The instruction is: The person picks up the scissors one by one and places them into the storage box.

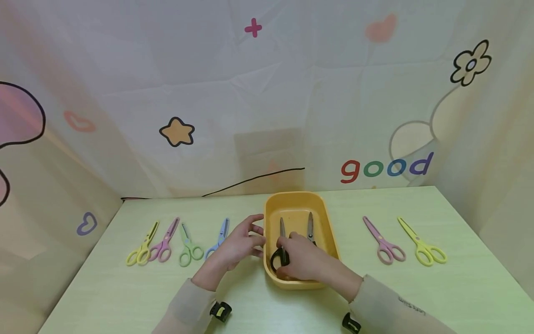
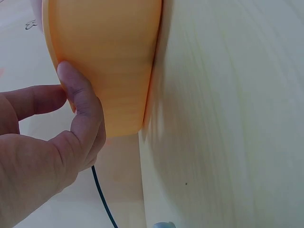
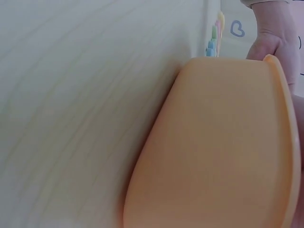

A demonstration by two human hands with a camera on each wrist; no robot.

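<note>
A yellow-orange tray (image 1: 296, 197) stands mid-table with two black-handled scissors inside, blades pointing away from me. My right hand (image 1: 304, 260) is down in the tray, its fingers curled over the handle of the left black scissors (image 1: 278, 253). The other black scissors (image 1: 310, 227) lie beside it, their handle partly hidden under that hand. My left hand (image 1: 244, 241) rests against the tray's left outer wall with fingers spread. In the left wrist view the thumb (image 2: 78, 95) presses on the tray wall (image 2: 109, 57). The right wrist view shows mostly the tray's side (image 3: 223, 142).
Left of the tray lie yellow scissors (image 1: 143, 250), pink scissors (image 1: 164, 243), green scissors (image 1: 188, 248) and blue scissors (image 1: 219, 236) in a row. Right of it lie pink scissors (image 1: 384, 243) and yellow scissors (image 1: 421, 246). Printed cloth walls close in the pale green table (image 1: 417, 297).
</note>
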